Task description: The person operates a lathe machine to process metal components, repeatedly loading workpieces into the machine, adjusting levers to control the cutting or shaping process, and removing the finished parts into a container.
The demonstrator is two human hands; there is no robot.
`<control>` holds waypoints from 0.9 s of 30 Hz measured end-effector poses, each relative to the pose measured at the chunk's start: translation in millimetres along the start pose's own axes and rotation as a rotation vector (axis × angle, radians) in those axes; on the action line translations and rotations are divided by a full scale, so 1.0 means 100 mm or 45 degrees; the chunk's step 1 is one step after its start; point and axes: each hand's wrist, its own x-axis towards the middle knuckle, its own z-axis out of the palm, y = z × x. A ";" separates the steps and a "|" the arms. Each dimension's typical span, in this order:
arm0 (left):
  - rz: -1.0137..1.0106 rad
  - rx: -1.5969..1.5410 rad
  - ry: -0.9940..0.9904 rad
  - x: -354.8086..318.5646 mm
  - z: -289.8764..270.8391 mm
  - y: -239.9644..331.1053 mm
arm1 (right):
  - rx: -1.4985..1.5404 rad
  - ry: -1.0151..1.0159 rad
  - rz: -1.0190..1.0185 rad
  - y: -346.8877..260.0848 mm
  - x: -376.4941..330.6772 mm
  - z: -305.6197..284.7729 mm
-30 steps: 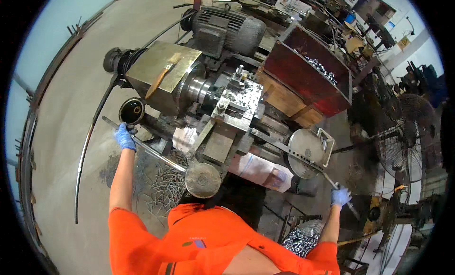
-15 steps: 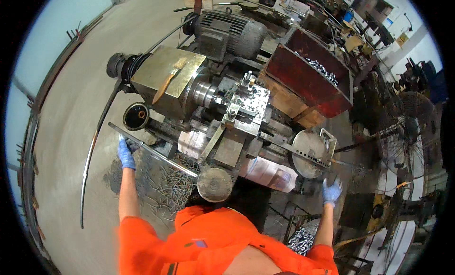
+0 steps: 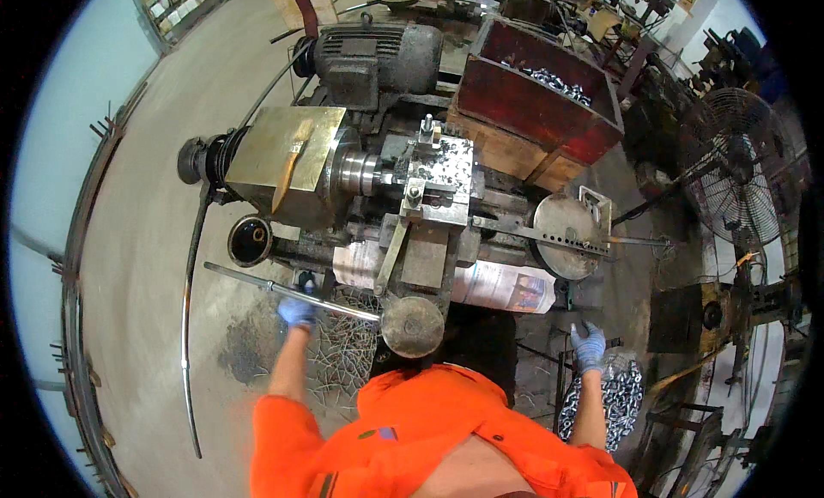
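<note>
Blue-gloved left hand (image 3: 298, 312) at one long, silvery, round metal bar (image 3: 245, 276).
I see the bar's outer end toward ten o'clock of this blurred hand, and cannot tell whether its fingers close round it. I count two round grey metal discs (image 3: 412, 328). The blue-gloved right hand (image 3: 589, 349), fingers apart, points toward twelve, with one heap of shiny metal pieces (image 3: 620, 403) at its five o'clock.

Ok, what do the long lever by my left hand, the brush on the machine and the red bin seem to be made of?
The lever: polished metal, probably steel; bright glints along its right half.
The brush: handle likely smooth wood, judging by its orange-brown colour; bristle material unclear.
The red bin: perhaps painted metal or wood; its grimy red coat hides which.
</note>
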 end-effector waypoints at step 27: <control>0.011 -0.030 0.720 -0.25 -3.00 -1.41 | -0.131 -0.226 -1.624 -4.94 0.60 -1.24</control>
